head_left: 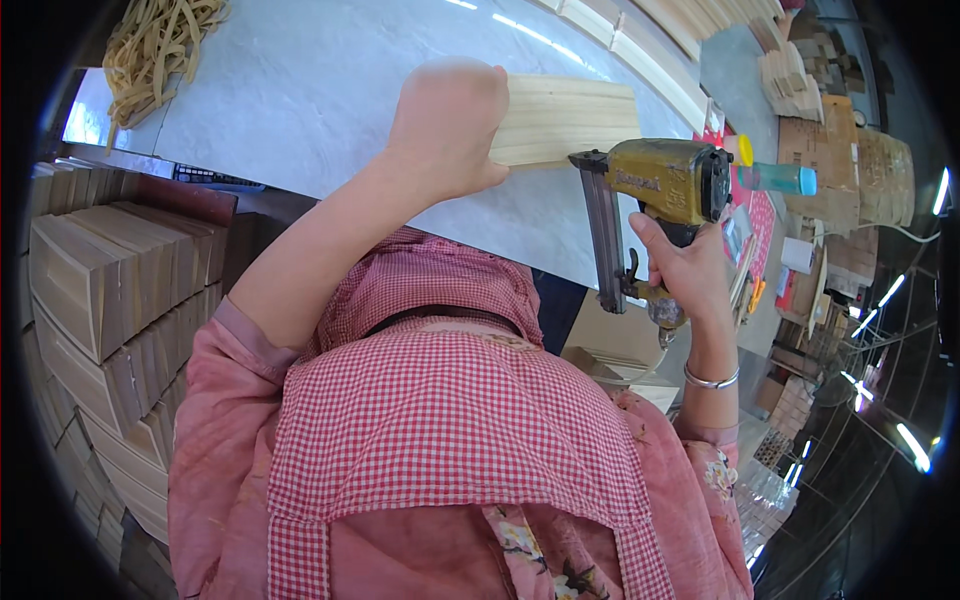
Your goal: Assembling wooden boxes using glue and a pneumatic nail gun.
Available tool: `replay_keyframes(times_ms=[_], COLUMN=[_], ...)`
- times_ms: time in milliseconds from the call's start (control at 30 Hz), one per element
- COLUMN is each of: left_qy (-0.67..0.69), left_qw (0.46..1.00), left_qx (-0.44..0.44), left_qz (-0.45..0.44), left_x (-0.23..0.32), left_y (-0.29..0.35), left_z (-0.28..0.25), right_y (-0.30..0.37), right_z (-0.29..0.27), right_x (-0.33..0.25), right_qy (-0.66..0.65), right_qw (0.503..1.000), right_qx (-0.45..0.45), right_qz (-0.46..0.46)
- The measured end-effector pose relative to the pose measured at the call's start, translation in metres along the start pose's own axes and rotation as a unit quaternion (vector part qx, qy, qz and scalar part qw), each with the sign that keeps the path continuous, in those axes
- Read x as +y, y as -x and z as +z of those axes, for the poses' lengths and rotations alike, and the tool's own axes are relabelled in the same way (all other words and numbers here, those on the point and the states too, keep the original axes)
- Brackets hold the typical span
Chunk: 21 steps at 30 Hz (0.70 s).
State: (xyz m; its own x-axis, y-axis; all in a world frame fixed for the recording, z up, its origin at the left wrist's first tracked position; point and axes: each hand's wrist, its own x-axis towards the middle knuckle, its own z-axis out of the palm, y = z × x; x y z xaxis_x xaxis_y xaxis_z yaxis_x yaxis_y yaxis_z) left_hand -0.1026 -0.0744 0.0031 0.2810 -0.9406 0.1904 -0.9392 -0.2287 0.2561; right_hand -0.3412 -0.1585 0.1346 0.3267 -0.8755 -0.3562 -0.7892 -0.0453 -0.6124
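Observation:
My left hand [450, 125] is closed on the left end of a pale wooden piece [575, 115] that looks like several boards laid together. Its thumb lies at the near side, and the other fingers are mostly hidden. In my right hand [688, 268] is a worn, brass-coloured pneumatic nail gun [660, 180], gripped by its dark handle. The gun's nose, at its left end, is by the near right corner of the wood; whether they touch I cannot tell. Its long dark magazine slants down toward me over the table's front edge.
The table [290, 110] has a pale marbled top. Tangled tan strips [160, 60] lie at its far left, and long wooden strips [640, 45] along the far right. Stacked wooden pieces [120, 260] stand at my left. To the right are a teal-capped bottle [780, 180] and cardboard boxes [815, 155].

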Motion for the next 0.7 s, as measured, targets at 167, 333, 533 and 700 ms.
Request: replay_keyframes(times_ms=[167, 333, 533, 700], left_qy=[0.078, 0.253, 0.284, 0.270], left_qw=[0.994, 0.962, 0.953, 0.957], left_qx=[0.071, 0.095, 0.098, 0.104], left_qz=[0.011, -0.036, -0.021, -0.020], left_x=[-0.030, -0.057, -0.049, -0.050], left_y=[0.025, 0.050, 0.044, 0.047], left_z=[0.010, 0.019, 0.035, 0.038], right_y=[0.003, 0.014, 0.023, 0.027], right_z=[0.001, 0.008, 0.031, 0.042], right_x=[0.001, -0.020, -0.044, -0.049], right_qy=[0.022, 0.013, 0.031, 0.044], right_qw=[0.999, 0.997, 0.992, 0.992], right_qx=[0.001, -0.012, -0.063, -0.078], right_qz=[-0.037, -0.073, -0.101, -0.088])
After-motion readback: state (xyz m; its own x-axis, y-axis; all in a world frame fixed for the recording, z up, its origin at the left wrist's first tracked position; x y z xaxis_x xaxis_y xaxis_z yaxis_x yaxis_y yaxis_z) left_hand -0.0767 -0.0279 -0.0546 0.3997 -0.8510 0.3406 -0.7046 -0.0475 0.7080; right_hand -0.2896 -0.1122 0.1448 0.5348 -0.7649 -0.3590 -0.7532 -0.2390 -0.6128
